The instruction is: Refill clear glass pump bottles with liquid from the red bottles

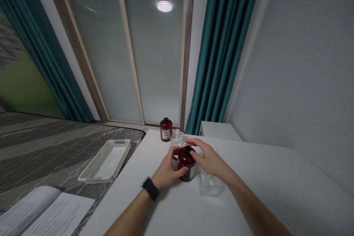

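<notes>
A dark red bottle [186, 172] with a pale label and a black cap [188, 149] stands upright on the white table. My left hand [169, 169], with a dark watch on its wrist, wraps the bottle's left side, thumb across the front. From the right, my right hand [208, 158] curves over the top, thumb and fingers at the black cap. A clear plastic container [211, 188] lies just under and beside my right hand. Behind my hands is some crumpled clear plastic [177, 137], partly hidden.
A second red bottle [166, 129] with a black cap stands at the table's far left corner. Left of the white table [265, 184], a white basket [102, 166] and an open book [52, 210] rest on a grey striped surface. A white cabinet [219, 131] stands behind the table.
</notes>
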The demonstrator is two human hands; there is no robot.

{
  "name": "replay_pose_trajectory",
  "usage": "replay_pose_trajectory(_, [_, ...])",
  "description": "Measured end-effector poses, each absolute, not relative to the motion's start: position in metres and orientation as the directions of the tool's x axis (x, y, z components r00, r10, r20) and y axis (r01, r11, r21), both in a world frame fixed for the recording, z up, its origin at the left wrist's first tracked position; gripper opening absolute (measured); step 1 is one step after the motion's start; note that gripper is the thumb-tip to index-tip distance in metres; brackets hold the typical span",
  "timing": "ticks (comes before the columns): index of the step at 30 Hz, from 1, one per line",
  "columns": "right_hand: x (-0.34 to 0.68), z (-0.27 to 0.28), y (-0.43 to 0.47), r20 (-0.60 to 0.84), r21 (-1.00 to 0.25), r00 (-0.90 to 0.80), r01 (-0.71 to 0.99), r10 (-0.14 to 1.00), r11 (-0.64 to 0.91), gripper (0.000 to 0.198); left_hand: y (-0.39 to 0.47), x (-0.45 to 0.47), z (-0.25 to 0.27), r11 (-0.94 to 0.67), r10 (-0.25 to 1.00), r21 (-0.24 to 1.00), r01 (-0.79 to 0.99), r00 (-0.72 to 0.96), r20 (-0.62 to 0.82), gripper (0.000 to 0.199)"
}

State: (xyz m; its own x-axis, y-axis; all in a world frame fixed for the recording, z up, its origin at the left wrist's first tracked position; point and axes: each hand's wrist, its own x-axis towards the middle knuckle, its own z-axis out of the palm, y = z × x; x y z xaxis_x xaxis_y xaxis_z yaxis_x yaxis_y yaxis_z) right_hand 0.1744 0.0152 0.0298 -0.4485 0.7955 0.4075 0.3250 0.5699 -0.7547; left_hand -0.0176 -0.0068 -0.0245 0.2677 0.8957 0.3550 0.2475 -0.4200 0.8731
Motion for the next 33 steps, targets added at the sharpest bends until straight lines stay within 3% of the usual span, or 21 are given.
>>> replay_pose_trajectory(7, [0.172, 0.026, 0.014, 0.480, -0.669, -0.453, 0.365, 0.751, 0.648, 0.040, -0.006, -0.016, -0.026, -0.416, 0.898, 0.879, 0.232, 0.260, 0.356, 0.055])
replay_pose_trajectory(19, [0.176, 0.026, 0.016, 0.436, -0.687, -0.449, 0.395, 0.780, 0.610, 0.044, -0.004, -0.018, -0.031, -0.405, 0.893, 0.896, 0.179, 0.287, 0.347, 0.058])
replay_pose_trajectory(27, [0.172, 0.026, 0.010, 0.517, -0.583, -0.422, 0.463, 0.745, 0.668, 0.033, -0.010, -0.008, -0.028, -0.396, 0.910, 0.894, 0.209, 0.216, 0.353, 0.056])
replay_pose_trajectory(33, [0.176, 0.035, 0.013, 0.451, -0.600, -0.532, 0.415, 0.717, 0.684, 0.035, -0.008, -0.014, -0.025, -0.428, 0.891, 0.874, 0.231, 0.270, 0.365, 0.057])
